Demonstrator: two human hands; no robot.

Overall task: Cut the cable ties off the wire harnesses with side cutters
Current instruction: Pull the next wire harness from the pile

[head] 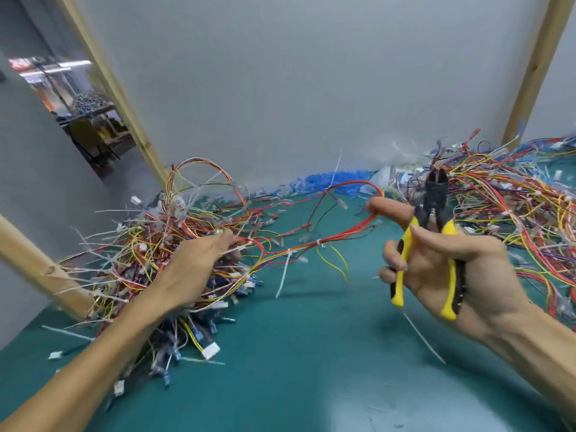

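No legible text, label, brand or number appears anywhere; the yellow-and-black side cutters (430, 244) gripped in the right hand (448, 269) show no readable marking, and the background signage is too blurred to read.

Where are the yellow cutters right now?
The cutters are in the right hand, held up on the right side above the green table, tips pointing up, just in front of the big wire pile there.

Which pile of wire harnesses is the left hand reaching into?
The left hand is in the harness pile by the wooden post, bristling with white tie tails; the other pile lies behind the side cutters.
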